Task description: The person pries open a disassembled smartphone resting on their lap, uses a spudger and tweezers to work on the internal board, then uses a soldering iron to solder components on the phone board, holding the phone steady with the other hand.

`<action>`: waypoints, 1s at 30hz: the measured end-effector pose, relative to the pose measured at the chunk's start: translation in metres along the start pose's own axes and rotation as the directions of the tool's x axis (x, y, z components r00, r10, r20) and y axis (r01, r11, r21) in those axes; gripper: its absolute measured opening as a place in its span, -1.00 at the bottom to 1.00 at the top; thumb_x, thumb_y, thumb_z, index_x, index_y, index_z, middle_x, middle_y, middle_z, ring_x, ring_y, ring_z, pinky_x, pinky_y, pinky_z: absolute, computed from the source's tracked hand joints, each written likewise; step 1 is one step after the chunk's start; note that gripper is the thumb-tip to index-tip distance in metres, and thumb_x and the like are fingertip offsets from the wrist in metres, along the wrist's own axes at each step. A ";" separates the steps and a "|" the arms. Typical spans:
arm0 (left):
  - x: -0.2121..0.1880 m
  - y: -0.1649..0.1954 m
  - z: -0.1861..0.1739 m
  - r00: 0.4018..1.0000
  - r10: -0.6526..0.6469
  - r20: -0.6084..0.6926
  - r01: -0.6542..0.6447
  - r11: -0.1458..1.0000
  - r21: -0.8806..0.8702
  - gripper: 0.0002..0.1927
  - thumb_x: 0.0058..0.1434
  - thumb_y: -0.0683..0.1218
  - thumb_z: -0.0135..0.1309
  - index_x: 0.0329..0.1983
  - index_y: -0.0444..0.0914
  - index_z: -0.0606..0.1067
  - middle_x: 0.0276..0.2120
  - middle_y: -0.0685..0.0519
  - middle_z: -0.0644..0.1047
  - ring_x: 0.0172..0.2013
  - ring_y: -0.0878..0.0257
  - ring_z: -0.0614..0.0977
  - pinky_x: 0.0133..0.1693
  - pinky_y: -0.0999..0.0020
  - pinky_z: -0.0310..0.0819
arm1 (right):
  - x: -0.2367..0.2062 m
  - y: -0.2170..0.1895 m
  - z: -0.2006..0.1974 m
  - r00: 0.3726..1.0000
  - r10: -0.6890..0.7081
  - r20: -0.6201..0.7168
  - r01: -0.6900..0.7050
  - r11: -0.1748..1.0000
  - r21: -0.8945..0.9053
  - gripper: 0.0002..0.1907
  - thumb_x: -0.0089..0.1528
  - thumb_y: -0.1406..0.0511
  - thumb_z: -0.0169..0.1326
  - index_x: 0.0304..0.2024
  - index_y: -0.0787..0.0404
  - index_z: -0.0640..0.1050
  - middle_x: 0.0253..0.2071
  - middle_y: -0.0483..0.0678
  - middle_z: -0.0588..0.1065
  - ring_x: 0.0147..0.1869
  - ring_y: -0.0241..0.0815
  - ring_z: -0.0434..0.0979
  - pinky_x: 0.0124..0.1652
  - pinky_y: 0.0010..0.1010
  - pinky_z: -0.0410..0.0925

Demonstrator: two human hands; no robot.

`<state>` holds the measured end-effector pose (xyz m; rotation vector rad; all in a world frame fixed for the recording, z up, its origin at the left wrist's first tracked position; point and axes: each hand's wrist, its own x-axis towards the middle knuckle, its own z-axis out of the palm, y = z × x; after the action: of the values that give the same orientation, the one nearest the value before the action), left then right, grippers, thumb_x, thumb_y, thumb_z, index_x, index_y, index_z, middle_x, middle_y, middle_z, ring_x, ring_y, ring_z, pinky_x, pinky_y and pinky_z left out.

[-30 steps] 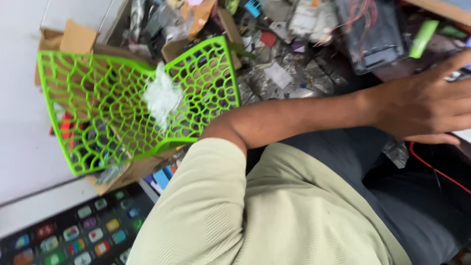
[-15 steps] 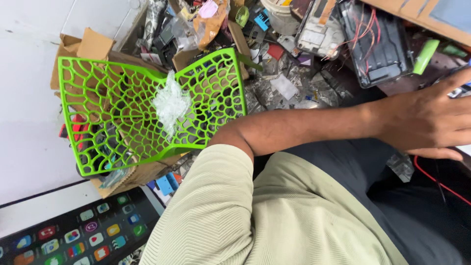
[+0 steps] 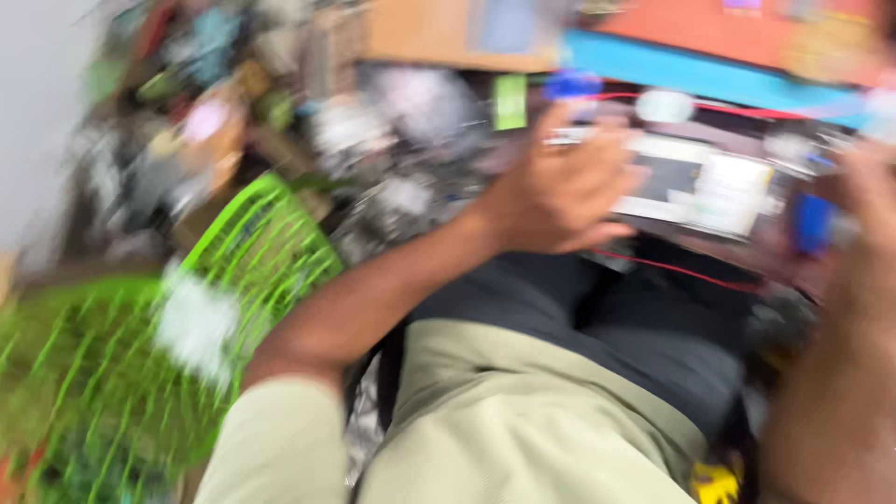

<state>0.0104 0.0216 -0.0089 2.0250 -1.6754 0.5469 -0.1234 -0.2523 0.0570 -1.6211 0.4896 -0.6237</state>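
The picture is heavily blurred by motion. My left hand (image 3: 560, 187) reaches across my lap to the workbench, its curled fingers at the near edge of a pale flat device (image 3: 719, 191). A small whitish thing (image 3: 569, 138) sits at its fingertips; whether it is held is unclear. My right hand (image 3: 863, 224) enters from the right edge, and a small blue thing (image 3: 812, 224) lies against its thumb side. The grip is too blurred to read. A thin red wire (image 3: 681, 269) runs below the device.
A green mesh basket (image 3: 252, 271) with a white crumpled piece (image 3: 196, 322) stands at the lower left. Behind it is a heap of mixed electronic scrap (image 3: 392, 187). A blue and orange edge (image 3: 709, 75) runs along the back, with a cardboard box (image 3: 448, 33) beside it.
The camera has swung right and down. The basket has slid to the lower left, and the workbench device and my right hand have come into view. My left hand stays at the bench.
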 end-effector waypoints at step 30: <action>0.177 -0.021 0.020 0.992 -0.088 -0.094 0.058 0.956 -0.288 -0.41 -0.01 -0.19 0.38 0.08 -0.12 0.42 -0.12 0.04 0.51 -0.03 0.01 0.54 -0.03 0.06 0.37 | -0.009 0.003 -0.016 0.929 -0.322 -0.184 0.338 0.939 0.059 -0.89 0.53 0.47 0.17 0.07 0.37 0.51 -0.16 0.05 0.59 -0.15 -0.24 0.65 -0.11 -0.47 0.56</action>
<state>0.0639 -0.1286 0.0729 1.8097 -1.5140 0.3571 -0.1403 -0.2594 0.0547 -1.5838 0.3081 -1.0313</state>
